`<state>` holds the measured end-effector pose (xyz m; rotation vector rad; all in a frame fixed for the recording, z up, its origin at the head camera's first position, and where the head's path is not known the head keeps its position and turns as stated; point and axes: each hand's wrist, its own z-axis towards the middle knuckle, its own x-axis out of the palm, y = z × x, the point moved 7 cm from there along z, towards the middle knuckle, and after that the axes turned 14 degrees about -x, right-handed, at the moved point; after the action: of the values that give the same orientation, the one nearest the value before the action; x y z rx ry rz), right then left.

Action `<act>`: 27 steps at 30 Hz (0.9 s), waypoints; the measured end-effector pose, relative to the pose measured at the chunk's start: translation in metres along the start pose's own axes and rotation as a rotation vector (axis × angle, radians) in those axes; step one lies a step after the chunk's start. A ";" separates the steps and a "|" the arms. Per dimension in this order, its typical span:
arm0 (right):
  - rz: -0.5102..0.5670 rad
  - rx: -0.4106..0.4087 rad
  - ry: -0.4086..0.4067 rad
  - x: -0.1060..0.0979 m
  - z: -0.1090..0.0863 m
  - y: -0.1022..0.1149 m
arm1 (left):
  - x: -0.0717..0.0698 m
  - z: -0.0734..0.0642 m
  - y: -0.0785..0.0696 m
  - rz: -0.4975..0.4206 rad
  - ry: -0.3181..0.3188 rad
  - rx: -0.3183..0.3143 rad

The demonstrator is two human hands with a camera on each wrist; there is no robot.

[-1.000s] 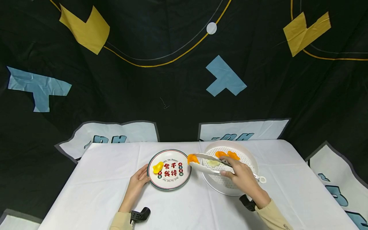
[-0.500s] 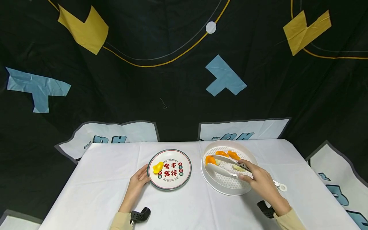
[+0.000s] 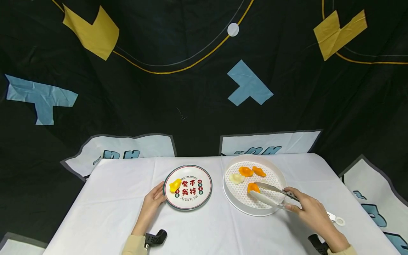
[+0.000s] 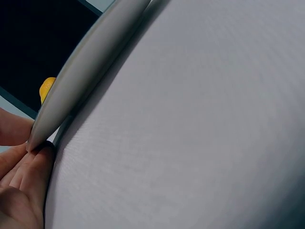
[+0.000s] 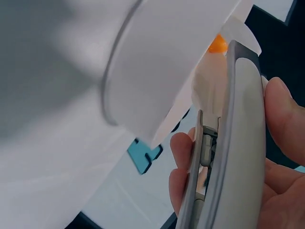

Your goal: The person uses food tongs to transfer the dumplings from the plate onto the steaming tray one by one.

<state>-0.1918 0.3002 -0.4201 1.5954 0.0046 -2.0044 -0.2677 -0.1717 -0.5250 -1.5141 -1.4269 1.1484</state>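
Note:
My left hand point(image 3: 153, 202) pinches the left rim of a round white plate point(image 3: 188, 202) with red lettering. In the left wrist view, the thumb lies over the rim and the fingers point(image 4: 33, 167) under it. A yellow dumpling-shaped piece point(image 3: 175, 185) sits on the plate's left side. My right hand point(image 3: 310, 210) grips tongs point(image 3: 271, 201) with pale handles, reaching over a round white tray point(image 3: 234, 203) with a dotted bottom. Between the tong tips is an orange dumpling-shaped piece point(image 3: 253, 187), low over the tray. The right wrist view shows the tong handle point(image 5: 248, 143) against the palm.
At the back of the tray lie two orange pieces, one on the left point(image 3: 246, 171) and one on the right point(image 3: 259, 171). A pale yellow piece point(image 3: 237, 178) lies at its left. White cloth covers the table point(image 3: 127, 177), and a dark printed curtain point(image 3: 191, 117) hangs behind it.
My right hand has drawn the tongs to the right with the orange piece between their tips, from beside the plate to over the tray's middle. The left hand and plate stay put.

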 end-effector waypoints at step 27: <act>0.003 -0.022 0.082 -0.018 0.008 -0.004 | 0.000 -0.001 0.001 -0.011 -0.001 0.006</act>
<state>-0.1989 0.3085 -0.4029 1.6617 0.0551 -1.9283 -0.2669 -0.1721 -0.5257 -1.4997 -1.4293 1.1459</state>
